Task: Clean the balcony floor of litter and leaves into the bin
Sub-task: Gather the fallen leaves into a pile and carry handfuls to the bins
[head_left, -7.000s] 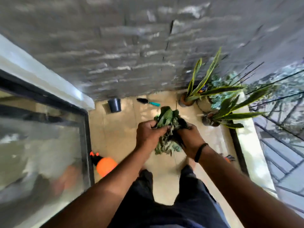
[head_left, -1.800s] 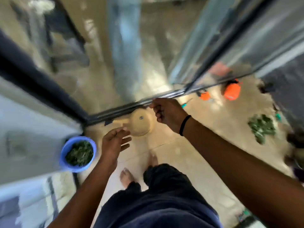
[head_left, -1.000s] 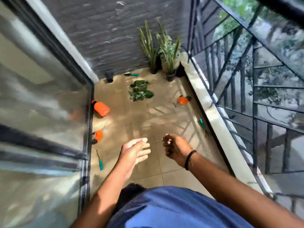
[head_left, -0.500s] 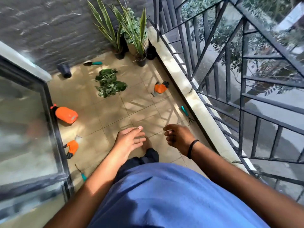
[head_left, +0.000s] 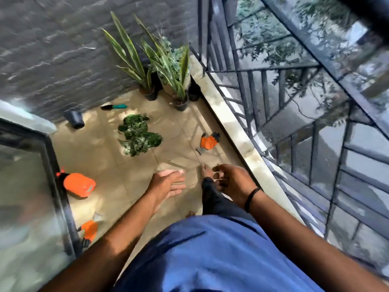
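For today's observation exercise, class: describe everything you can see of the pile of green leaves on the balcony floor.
The pile of leaves is a loose, low heap of dark and pale green foliage, some pieces looking greyish or dried. It lies directly on the tan floor tiles, partly in sun, partly in shade. It sits near the potted plants, with a teal-handled trowel beyond it and an orange glove to its right. Nothing touches it; both hands are apart from it.

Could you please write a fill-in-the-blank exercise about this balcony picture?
1. The pile of leaves lies on the ____.
2. The trowel by the wall has a ____ handle.
3. The left hand and the right hand both hold ____.
4. The potted plants stand in the corner beside the ____.

Missing words: floor; teal; nothing; railing
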Available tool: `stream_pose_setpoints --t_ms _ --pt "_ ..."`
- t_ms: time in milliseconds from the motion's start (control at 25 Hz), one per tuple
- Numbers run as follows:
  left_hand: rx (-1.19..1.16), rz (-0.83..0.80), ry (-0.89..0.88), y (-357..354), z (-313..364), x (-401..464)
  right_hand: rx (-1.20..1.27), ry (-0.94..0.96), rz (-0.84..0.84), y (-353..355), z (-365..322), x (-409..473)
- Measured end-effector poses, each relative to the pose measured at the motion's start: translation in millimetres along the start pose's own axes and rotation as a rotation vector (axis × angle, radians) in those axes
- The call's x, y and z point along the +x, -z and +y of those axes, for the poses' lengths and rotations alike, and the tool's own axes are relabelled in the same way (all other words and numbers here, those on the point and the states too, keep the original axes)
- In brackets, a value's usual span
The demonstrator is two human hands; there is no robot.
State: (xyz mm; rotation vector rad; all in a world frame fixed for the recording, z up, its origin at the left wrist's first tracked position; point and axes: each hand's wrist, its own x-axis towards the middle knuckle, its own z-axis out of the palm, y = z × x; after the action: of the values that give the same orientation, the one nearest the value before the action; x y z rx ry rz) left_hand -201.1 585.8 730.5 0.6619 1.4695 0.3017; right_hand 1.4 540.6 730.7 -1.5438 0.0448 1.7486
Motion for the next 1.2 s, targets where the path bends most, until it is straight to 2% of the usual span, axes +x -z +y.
stream_pose_setpoints --t_ms 160,320,400,520,600,720,840,1040,1200 --pt "-0.043 0.142 -0.041 24.4 66.2 22.7 -0.086 -0.022 -0.066 -46.8 -79.2 58.2" --pt "-0.110 0.286 -0.101 70.3 120.1 41.7 -0.234 -0.028 -0.213 -132.9 -149.0 117.1" --pt "-0.215 0.379 -0.123 96.0 133.6 43.5 -0.337 -0.011 -0.274 -180.5 -173.3 134.5" --pt "-0.379 0.460 -0.124 133.4 141.4 49.6 -0.361 0.006 -0.381 -247.0 -191.8 154.4" --pt "-0.472 0.499 -0.085 170.2 144.8 66.2 -0.405 -0.020 -0.408 -301.7 -190.4 175.1" --pt "-0.531 0.501 -0.065 203.9 154.9 87.3 -0.449 -0.045 -0.417 -344.8 -181.2 187.7" --pt "-0.572 0.443 -0.029 261.9 173.5 130.3 -0.483 -0.074 -0.391 -402.9 -161.9 209.2" --pt "-0.544 0.328 0.138 320.8 170.8 219.0 -0.697 -0.104 -0.229 -462.8 -120.8 272.4" --pt "-0.480 0.342 0.273 343.4 128.6 318.0 -0.647 -0.204 -0.054 -478.5 -69.2 378.0"
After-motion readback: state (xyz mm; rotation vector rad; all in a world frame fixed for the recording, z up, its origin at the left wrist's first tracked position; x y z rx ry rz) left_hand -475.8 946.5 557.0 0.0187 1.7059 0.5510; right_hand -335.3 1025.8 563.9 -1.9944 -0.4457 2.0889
